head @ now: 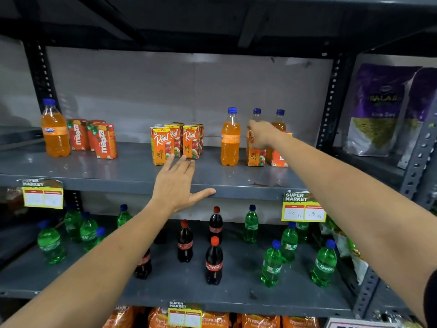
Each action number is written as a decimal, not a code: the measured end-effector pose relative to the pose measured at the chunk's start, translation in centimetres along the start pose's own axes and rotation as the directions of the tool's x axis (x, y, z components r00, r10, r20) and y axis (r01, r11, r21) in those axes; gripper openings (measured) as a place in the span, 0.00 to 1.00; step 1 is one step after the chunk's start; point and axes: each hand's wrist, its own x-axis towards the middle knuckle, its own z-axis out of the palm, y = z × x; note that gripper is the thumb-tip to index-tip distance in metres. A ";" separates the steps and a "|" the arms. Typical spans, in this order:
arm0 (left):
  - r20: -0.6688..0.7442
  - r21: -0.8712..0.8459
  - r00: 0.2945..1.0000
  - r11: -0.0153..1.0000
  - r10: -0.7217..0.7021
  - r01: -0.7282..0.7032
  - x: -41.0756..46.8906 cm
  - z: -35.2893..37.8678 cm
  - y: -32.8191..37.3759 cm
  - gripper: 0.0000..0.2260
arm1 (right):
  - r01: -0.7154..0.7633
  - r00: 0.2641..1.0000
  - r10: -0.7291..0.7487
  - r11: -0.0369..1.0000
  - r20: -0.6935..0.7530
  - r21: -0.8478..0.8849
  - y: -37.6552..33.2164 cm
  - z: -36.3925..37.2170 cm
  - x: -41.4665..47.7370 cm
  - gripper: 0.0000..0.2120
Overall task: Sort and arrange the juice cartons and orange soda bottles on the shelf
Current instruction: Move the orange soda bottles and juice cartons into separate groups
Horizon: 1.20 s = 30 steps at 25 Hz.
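Observation:
On the grey shelf [132, 171] stand orange soda bottles with blue caps: one at far left [55, 131], one right of centre [230, 138], two more behind my right hand. Two red Maaza cartons [101, 140] stand beside the left bottle. Several orange Real apple cartons [176, 142] cluster in the middle. My left hand [179, 185] hovers open, fingers spread, just in front of that cluster. My right hand [262, 136] wraps around the top of a Real carton [256, 157]; a further carton [277, 158] stands to its right.
The shelf below holds green Sprite bottles [324, 263] and dark Coca-Cola bottles [214, 261]. Purple snack bags [383, 110] fill the bay at right. Yellow price tags [303, 208] hang on shelf edges. Orange snack packets [260, 320] lie on the bottom level.

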 end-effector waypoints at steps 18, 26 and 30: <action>0.056 -0.051 0.998 0.998 -0.023 0.026 -3.5 2.0 -12.2 0.50 | 0.124 0.981 -0.170 0.923 0.097 0.365 -12.1 -4.2 2.3 0.21; 0.015 -0.105 1.000 0.994 -0.020 0.022 -3.5 2.6 -12.4 0.49 | 0.158 0.985 -0.169 0.963 0.032 0.219 -15.4 -1.5 5.6 0.21; -0.018 -0.122 1.000 0.992 -0.013 0.011 -3.4 2.9 -12.5 0.48 | 0.165 0.985 -0.172 0.973 0.031 0.159 -15.6 -0.6 5.6 0.22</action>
